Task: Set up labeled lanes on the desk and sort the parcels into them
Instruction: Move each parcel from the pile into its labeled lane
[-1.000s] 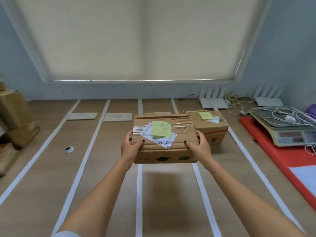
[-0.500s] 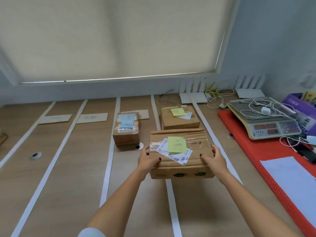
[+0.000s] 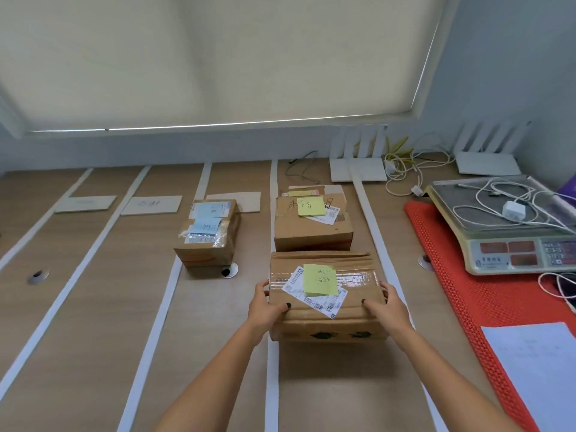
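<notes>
Here our left hand (image 3: 265, 310) and right hand (image 3: 389, 310) grip the cardboard parcel (image 3: 327, 319), fingers curled over its edges; its green sticky note (image 3: 319, 279) bears handwritten characters we cannot read.

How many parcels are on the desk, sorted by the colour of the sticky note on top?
Yellow-green note: 2, the held parcel gripped by the left hand and right hand, and the far parcel.
Blue note: 1, the blue-note parcel.
Total: 3
</notes>
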